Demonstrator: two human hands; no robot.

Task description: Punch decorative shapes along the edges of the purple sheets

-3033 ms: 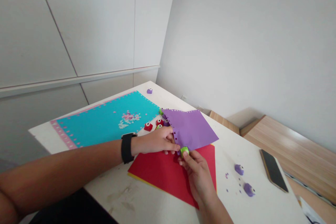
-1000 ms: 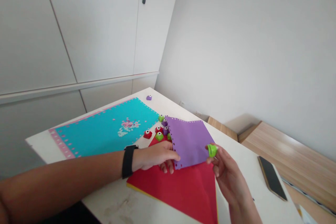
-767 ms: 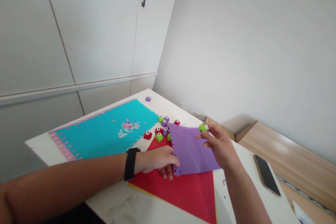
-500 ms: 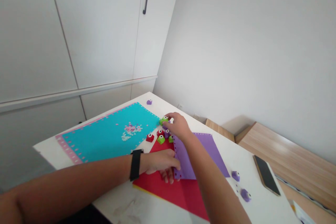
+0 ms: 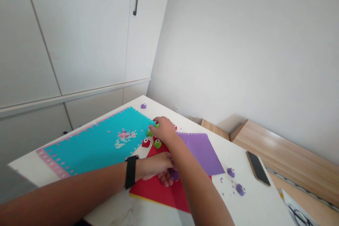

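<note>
My left hand [image 5: 160, 167], with a black watch on its wrist, is over the red sheet [image 5: 169, 197]. Its fingers are curled at a dark purple thing [image 5: 174, 174] that is partly hidden. Above it, my right hand [image 5: 163, 128] reaches across, palm down, its thumb and forefinger apart beside a green punch [image 5: 149, 133]. Another green punch [image 5: 157, 125] shows between those fingers. Just below sit a red punch [image 5: 145, 143] and a green one [image 5: 157, 144]. The purple sheet [image 5: 202, 152] extends to the right of my right forearm.
A blue sheet [image 5: 100, 144] with paper bits lies over pink paper at left. One purple punch [image 5: 143, 106] is near the far corner; others [image 5: 231, 172] [image 5: 241, 189] are at right, beside a phone [image 5: 258, 168]. Glasses [image 5: 300, 216] are at lower right, cabinets [image 5: 92, 24] behind.
The view has shifted right. My right hand is now beside a green punch at the blue sheet's edge. My left fingers are at a dark purple thing, and the purple sheet sits differently under my forearm.
</note>
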